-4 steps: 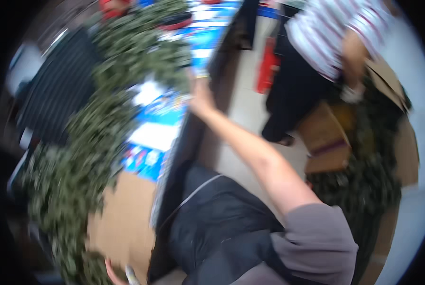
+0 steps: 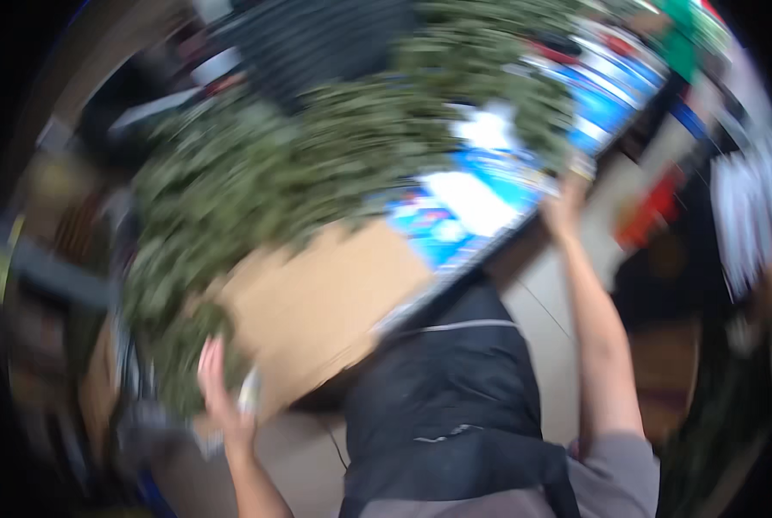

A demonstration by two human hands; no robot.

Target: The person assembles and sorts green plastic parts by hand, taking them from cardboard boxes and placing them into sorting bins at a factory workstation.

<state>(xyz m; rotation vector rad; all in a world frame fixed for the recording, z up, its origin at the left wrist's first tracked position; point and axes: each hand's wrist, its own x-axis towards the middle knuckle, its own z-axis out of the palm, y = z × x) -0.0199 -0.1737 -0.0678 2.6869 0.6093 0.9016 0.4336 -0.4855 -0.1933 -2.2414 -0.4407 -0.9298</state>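
Green leafy garlands (image 2: 343, 151) lay in a thick blurred band along the far side of the tabletop (image 2: 455, 281) and down over its left end. A brown cardboard sheet (image 2: 317, 293) covered the front-left part, beside a blue-and-white printed sheet (image 2: 442, 229). The left hand (image 2: 223, 399) was spread at the left end, fingers straight, something pale by its thumb too blurred to identify. The right hand (image 2: 567, 197) was at the front edge, near the garlands; its grip could not be told.
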